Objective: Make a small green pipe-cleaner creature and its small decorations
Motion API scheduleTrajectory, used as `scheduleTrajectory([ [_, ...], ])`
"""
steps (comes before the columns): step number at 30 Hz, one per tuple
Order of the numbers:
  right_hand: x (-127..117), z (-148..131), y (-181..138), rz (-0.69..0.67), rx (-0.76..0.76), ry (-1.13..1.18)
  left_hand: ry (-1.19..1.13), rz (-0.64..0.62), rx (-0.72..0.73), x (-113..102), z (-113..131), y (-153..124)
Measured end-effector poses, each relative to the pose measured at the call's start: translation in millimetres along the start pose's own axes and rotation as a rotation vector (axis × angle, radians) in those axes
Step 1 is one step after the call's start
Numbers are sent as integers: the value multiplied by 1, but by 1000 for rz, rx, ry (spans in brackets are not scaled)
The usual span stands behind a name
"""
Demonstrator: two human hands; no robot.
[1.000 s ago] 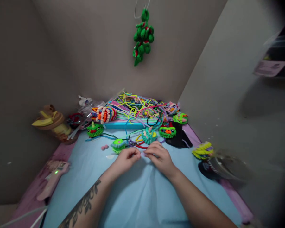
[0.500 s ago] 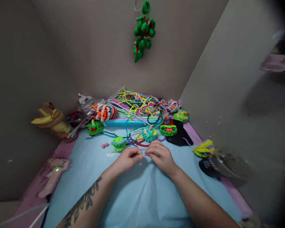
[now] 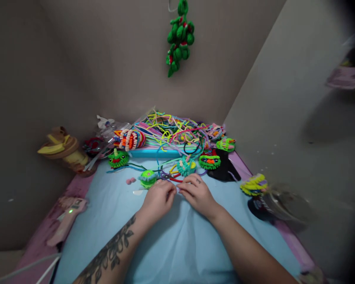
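My left hand [image 3: 161, 196] and my right hand [image 3: 197, 195] meet fingertip to fingertip over the blue cloth [image 3: 180, 244]. Both are closed in a pinch. A small pale lilac piece [image 3: 178, 190] shows between the fingertips; its kind is too small to make out. Just beyond my left hand sits a green pipe-cleaner ball with a blue frill [image 3: 148, 178]. A teal pipe-cleaner figure [image 3: 186, 166] stands behind my right hand. Loose coloured pipe cleaners and what look like pliers [image 3: 166, 176] lie between these two, partly hidden.
A blue tray [image 3: 156, 153] heaped with pipe cleaners [image 3: 177, 132] stands at the back. Pipe-cleaner figures surround it. At left lie a pink glue gun [image 3: 68, 221] and a tipped cup [image 3: 73, 156]; at right, a clear container with a dark end [image 3: 286, 205]. Green knitted decoration [image 3: 180, 39] hangs above.
My left hand has rolled over so that its back shows more, and its fingers hide more. My right hand has shifted slightly left. The objects around stay put.
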State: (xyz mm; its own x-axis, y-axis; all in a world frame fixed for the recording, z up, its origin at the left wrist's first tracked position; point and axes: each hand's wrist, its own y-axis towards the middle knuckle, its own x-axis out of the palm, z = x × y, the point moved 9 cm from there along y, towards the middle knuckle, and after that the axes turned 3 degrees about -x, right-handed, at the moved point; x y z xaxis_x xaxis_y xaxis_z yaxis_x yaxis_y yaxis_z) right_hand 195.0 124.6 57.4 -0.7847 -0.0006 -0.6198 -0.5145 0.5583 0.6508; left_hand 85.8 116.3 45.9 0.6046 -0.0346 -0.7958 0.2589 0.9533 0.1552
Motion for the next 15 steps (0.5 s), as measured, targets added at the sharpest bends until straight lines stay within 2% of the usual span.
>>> scheduleTrajectory([
  [4,7,-1,-1,-71,18,-128,183,15,48,4,6,-2],
  [7,9,1,-1,-95,49,-145,183,16,62,5,7,-3],
  [11,2,9,-1,0,134,35,-4,29,11,0,1,-2],
  [15,1,28,-7,119,384,340,-379,1,-127,5,-13,1],
])
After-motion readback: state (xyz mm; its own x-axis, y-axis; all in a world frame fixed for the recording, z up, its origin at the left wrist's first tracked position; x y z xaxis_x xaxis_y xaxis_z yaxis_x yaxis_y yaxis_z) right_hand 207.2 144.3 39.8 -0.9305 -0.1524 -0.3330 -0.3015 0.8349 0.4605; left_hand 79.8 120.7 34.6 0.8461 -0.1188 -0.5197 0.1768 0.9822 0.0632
